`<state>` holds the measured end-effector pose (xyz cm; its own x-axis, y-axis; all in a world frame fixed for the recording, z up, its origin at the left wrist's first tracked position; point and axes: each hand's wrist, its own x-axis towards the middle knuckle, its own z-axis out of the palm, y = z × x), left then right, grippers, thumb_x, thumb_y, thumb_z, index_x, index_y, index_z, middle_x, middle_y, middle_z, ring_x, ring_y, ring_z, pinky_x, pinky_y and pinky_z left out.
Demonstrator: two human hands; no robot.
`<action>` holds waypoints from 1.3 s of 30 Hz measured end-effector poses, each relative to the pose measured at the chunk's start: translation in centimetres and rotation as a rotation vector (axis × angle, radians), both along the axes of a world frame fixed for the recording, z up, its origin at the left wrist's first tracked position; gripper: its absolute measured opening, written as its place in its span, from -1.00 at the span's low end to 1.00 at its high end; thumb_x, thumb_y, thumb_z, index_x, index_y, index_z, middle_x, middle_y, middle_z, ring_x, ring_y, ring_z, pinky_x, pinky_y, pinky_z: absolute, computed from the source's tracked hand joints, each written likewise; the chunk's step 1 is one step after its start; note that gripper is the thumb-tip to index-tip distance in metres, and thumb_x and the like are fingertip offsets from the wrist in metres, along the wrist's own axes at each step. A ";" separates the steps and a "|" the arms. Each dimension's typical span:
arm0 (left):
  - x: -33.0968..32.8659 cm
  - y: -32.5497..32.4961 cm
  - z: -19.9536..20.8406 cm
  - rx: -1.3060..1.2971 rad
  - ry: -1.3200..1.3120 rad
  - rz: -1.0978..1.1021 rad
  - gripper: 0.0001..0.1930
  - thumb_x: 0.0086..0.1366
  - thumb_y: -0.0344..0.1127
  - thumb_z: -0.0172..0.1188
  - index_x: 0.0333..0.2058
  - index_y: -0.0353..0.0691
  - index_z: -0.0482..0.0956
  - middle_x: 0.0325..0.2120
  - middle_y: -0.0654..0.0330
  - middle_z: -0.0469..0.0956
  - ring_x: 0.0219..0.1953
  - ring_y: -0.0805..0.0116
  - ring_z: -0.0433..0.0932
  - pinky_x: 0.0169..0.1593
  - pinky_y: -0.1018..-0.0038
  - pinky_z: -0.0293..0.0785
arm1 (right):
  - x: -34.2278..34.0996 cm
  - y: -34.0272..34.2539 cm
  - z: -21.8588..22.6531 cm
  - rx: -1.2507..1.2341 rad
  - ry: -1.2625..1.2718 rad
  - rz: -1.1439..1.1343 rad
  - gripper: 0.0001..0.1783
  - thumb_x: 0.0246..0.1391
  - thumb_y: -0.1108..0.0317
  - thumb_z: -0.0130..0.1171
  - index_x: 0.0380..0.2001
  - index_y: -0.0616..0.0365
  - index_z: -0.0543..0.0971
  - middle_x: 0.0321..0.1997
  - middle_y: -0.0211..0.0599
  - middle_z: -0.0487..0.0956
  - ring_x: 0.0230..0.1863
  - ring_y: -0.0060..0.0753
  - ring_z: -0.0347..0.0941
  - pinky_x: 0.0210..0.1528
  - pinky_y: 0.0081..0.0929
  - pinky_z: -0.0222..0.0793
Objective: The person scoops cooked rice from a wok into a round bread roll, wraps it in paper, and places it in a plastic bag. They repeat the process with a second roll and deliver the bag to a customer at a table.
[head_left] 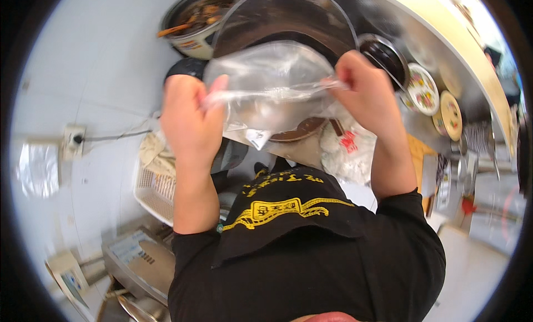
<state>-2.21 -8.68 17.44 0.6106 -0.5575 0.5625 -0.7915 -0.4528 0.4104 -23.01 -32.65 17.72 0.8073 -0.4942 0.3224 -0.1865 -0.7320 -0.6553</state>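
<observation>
A clear plastic bag point(272, 72) is stretched between my two hands. My left hand point(191, 114) is closed on one side of its edge, thumb raised. My right hand point(363, 89) grips the opposite side in a pinch; both hands are somewhat blurred. Behind the bag stands a large dark round vessel point(286, 16) with a thin bright rim, partly covered by it. A brown rounded thing point(300, 130) shows under the bag's near edge, its kind unclear. Beside it, below my right hand, lies a white plastic bag point(350, 150) with red print.
A pot point(194, 44) of brown food holds a wooden-handled utensil. To the right are a dark-filled metal pot point(384, 58) and two patterned enamel containers, one white point(425, 89), one yellow point(449, 116). A white basket point(155, 194) and a wall socket point(73, 142) are at left.
</observation>
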 end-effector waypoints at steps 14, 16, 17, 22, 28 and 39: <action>-17.3 -21.8 -5.6 0.089 0.143 -1.103 -0.79 0.10 -0.33 0.24 -0.27 -0.14 0.46 -0.38 0.11 0.54 -0.37 0.06 0.59 -0.32 0.24 0.50 | -24.4 -0.2 -7.5 -0.295 -0.200 -0.965 -0.82 -0.07 0.58 0.21 -0.48 0.18 0.38 -0.63 -0.31 0.33 -0.56 -0.44 0.35 -0.44 -0.43 0.32; -19.9 -22.8 -6.2 0.545 0.114 -1.157 -0.60 0.19 -0.18 0.29 0.00 -0.10 0.50 -0.18 0.13 0.57 -0.26 0.04 0.59 -0.18 0.26 0.55 | -26.4 -0.1 -10.4 -0.172 0.034 -1.060 -0.85 -0.06 0.53 0.21 -0.47 0.19 0.41 -0.61 -0.17 0.40 -0.55 -0.20 0.40 -0.44 -0.33 0.34; -20.3 -22.9 -6.5 0.427 0.130 -1.176 -0.61 0.19 -0.18 0.30 -0.02 -0.10 0.52 -0.20 0.13 0.57 -0.28 0.07 0.60 -0.20 0.29 0.54 | -27.4 -0.4 -11.9 -0.091 0.148 -1.114 -0.86 -0.05 0.51 0.21 -0.46 0.19 0.42 -0.60 -0.10 0.43 -0.55 -0.07 0.42 -0.43 -0.28 0.35; -15.5 -18.2 -8.7 0.250 0.570 -1.078 -0.73 0.16 -0.31 0.37 -0.16 -0.18 0.60 -0.33 0.21 0.55 -0.39 0.38 0.53 -0.27 0.52 0.47 | -31.3 -0.2 -18.9 0.139 0.414 -1.078 -0.86 0.00 0.37 0.17 -0.42 0.20 0.46 -0.51 0.06 0.51 -0.43 0.23 0.45 -0.36 -0.08 0.37; -4.8 -6.1 -13.7 -0.216 1.101 -0.332 -0.86 0.28 -0.41 0.33 -0.41 -0.25 0.52 -0.54 0.47 0.42 -0.47 0.73 0.31 -0.40 0.71 0.24 | -29.7 -0.6 -12.3 0.539 1.029 -0.759 -0.21 -0.17 -0.23 0.40 -0.11 0.29 0.59 -0.25 0.06 0.67 -0.17 0.05 0.60 -0.14 -0.21 0.49; -2.8 2.6 -22.5 -0.413 1.686 0.203 -0.53 0.23 -0.18 0.38 -0.02 -0.28 0.40 -0.16 0.19 0.51 -0.15 0.39 0.52 -0.16 0.35 0.55 | 6.8 4.0 -19.6 0.475 0.412 0.084 -0.75 0.15 0.36 0.21 -0.15 0.26 0.58 -0.23 -0.16 0.65 -0.20 -0.32 0.58 -0.11 -0.39 0.46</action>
